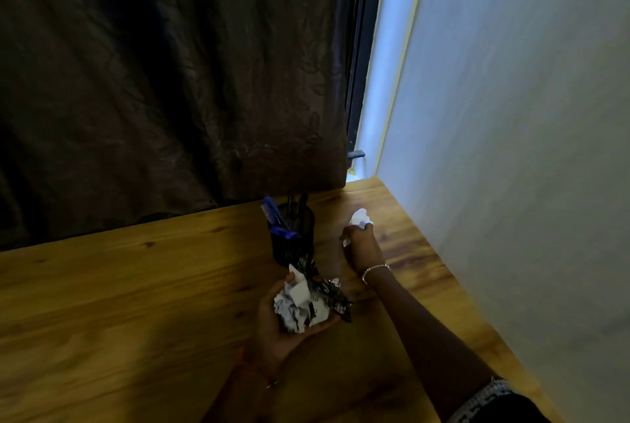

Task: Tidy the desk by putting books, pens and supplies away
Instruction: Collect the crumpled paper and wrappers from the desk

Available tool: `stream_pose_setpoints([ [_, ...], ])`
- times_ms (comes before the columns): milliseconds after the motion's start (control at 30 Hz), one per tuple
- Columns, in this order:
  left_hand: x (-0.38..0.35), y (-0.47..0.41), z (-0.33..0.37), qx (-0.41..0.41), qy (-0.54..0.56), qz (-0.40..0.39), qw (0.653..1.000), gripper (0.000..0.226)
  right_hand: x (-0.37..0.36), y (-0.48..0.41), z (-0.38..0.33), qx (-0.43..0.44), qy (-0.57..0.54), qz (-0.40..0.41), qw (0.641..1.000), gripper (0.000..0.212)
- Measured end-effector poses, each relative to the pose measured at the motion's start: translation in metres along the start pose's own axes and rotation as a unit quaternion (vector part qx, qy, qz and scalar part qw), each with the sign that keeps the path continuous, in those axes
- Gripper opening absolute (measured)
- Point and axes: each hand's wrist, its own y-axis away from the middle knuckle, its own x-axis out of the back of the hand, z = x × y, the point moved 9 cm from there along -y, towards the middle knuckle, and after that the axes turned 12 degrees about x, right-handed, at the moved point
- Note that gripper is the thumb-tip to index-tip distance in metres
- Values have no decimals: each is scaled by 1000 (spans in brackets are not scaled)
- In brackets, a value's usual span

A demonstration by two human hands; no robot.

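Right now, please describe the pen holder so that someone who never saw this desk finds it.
Start from the wooden desk, near its back edge below the dark curtain. The pen holder stands there, just beyond the left hand full of crumpled paper. It is the only upright thing: a black mesh cup with pens sticking out.

One desk (136,303), one pen cup (294,245), two hands — left hand (276,337), right hand (363,250) — one paper ball (360,218), one crumpled wad (300,305).
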Motion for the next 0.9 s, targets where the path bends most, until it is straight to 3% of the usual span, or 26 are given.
stream_pose_setpoints([
  [67, 2, 4, 15, -92, -151, 78, 981, 55, 13, 12, 8, -38, -81, 29, 996, 29],
  [167, 18, -5, -7, 15, -83, 176, 981, 51, 46, 40, 2, -64, -230, 50, 970, 17],
  [267, 32, 3, -26, 59, -22, 298, 952, 91, 76, 77, 4, -144, -426, 103, 887, 16],
  [367, 26, 0, -37, 80, -119, 374, 916, 70, 96, 122, 1, -219, -496, 179, 821, 21],
  [467, 16, -18, -79, 140, -17, 317, 938, 43, 114, 170, -12, -249, -507, 244, 788, 6],
  [567, -3, -28, -115, 186, -51, 296, 936, 36, 127, 218, -33, -246, -456, 267, 813, 15],
  [633, -12, -29, -141, 205, -55, 272, 939, 51, 138, 249, -45, -240, -403, 303, 830, 16],
  [700, -26, -28, -167, 229, -67, 253, 938, 29, 143, 283, -50, -247, -357, 347, 831, 9],
  [733, -37, -29, -180, 241, -84, 240, 937, 18, 148, 301, -50, -252, -320, 370, 835, 17],
  [800, -58, -28, -210, 254, -106, 198, 941, 23, 159, 332, -52, -257, -262, 403, 839, 33],
  [900, -74, -32, -260, 303, -98, 176, 931, 47, 173, 374, -48, -272, -231, 443, 822, 39],
])
